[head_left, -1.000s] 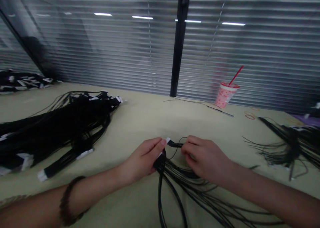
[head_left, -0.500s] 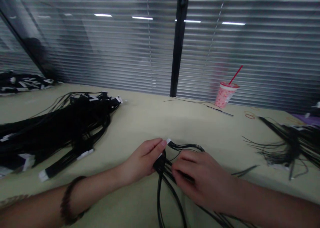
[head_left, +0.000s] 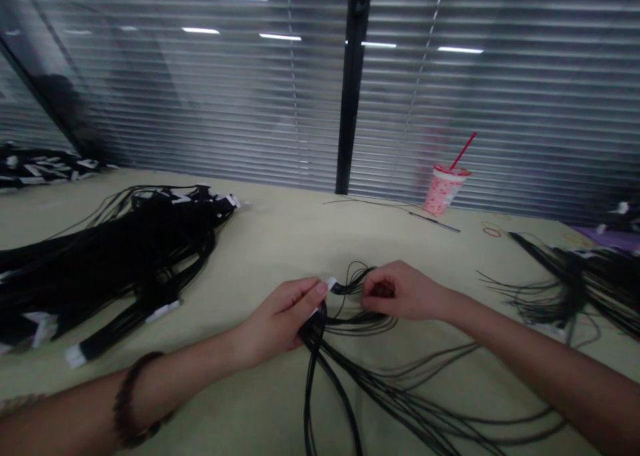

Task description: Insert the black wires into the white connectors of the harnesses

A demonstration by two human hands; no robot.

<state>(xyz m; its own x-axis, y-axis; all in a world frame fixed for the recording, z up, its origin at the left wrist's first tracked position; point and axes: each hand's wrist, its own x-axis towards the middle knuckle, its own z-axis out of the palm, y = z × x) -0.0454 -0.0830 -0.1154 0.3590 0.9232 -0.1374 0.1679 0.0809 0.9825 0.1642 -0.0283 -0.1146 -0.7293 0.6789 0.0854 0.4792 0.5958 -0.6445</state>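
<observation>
Near the middle of the table, my left hand (head_left: 290, 313) is closed around the connector end of a black cable bundle (head_left: 345, 363). A small white connector (head_left: 331, 283) sticks out by its thumb. From the grip, long black wires loop down and fan out to the lower right. To the right, my right hand (head_left: 400, 293) has its fingers curled together on the thin black wires (head_left: 353, 283) that run from the white connector. The fingertips partly hide these wires.
A large pile of black cables (head_left: 125, 256) lies on the left of the table (head_left: 280, 236). More cables (head_left: 565, 283) are at the right. Behind stand a pink cup (head_left: 443, 191) with a red straw, a pen (head_left: 435, 222), and window blinds (head_left: 225, 109).
My right hand has moved up and slightly right, off the thicker wires. The long wires now spread more openly at the lower right. My left hand keeps its hold.
</observation>
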